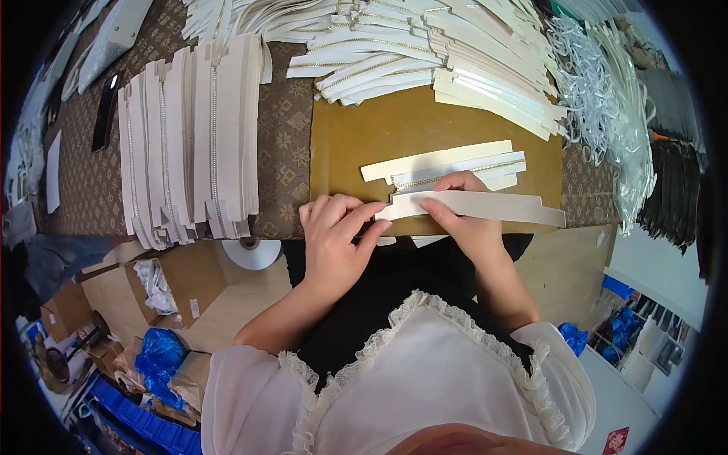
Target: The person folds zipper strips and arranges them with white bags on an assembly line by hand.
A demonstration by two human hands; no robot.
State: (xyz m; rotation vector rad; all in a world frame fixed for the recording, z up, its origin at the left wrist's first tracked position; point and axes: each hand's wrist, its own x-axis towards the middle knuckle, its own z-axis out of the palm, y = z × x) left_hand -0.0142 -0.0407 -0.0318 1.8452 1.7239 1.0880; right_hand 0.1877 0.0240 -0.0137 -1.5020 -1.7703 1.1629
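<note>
While both hands [400, 227] pinch the pale strip [485, 205], bare mat [440, 117] lies beyond its far edge.

The strip [493, 206] looks smooth and matt, like cloth or faux leather. Behind it, the zip [462, 173] has white cloth tape and gold-coloured teeth with a metallic glint. The mat [364, 125] looks like smooth plastic or leather, with a soft sheen; the tablecloth [284, 114] is patterned fabric, duller. In the pile [364, 57], woven tapes carry shiny teeth, and the stacks [227, 136] look matt. The bag [633, 167] is clear, crinkled, glossy plastic, the blue bag [158, 360] shiny wrinkled film. The box [186, 284] is matt cardboard; the blouse [462, 364] is smooth, thin cloth with rough-textured lace [417, 301].
</note>
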